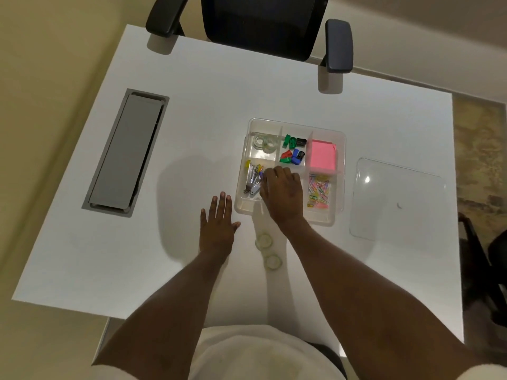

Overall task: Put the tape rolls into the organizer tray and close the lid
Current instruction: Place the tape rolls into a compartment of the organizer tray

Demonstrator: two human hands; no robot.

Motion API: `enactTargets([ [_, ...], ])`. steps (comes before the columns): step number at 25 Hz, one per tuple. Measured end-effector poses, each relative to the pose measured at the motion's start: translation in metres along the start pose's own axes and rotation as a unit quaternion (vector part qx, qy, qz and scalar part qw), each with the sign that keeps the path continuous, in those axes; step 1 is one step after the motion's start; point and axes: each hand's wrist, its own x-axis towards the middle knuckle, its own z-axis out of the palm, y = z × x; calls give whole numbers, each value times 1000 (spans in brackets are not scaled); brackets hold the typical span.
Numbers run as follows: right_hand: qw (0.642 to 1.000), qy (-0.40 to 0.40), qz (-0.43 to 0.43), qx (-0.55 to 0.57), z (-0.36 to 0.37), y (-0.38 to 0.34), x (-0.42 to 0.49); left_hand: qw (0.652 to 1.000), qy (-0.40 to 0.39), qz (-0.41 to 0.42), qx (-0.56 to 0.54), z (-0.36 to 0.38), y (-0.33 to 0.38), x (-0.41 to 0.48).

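Note:
A clear organizer tray (339, 149) stands open on the white desk. Its far-left compartment holds two clear tape rolls (264, 143). Two more clear tape rolls lie on the desk in front of the tray, one (264, 241) nearer the tray and one (273, 261) nearer me. My right hand (282, 192) hovers palm down over the tray's near-middle part, fingers curled; whether it holds anything is hidden. My left hand (218, 223) lies flat on the desk left of the tray, fingers spread. The clear lid (395, 198) lies flat to the tray's right.
The tray also holds coloured sharpeners (294, 150), pink sticky notes (322, 156), staplers (253, 180) and coloured paper clips (319, 191). A grey cable hatch (126, 152) is set into the desk at the left. An office chair (263, 23) stands at the far edge.

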Motion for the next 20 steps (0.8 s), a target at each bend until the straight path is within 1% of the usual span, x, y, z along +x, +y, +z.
enactTargets([
  [2,1000,-7,-7,8,1,0,-29,1000,-5,0,2,-2,1,-1],
  [6,998,-4,-15,59,5,-2,-80,1000,-14,-2,-9,-3,2,-1],
  [8,996,-30,-9,86,7,-3,-100,1000,-18,-1,-8,-5,1,-2],
  [10,992,-72,4,99,9,-2,-117,1000,-18,5,-9,-5,0,-2],
  [13,984,-155,31,87,15,-1,-131,1000,-15,13,-16,-4,-4,-4],
  [15,977,-192,48,83,20,-1,-134,1000,-14,14,-17,-3,-5,-3],
  [17,973,-211,52,83,24,-2,-135,1000,-12,13,-18,-3,-4,-3],
  [20,972,-212,56,83,30,-7,-134,1000,-17,13,-22,-4,-4,-3],
])
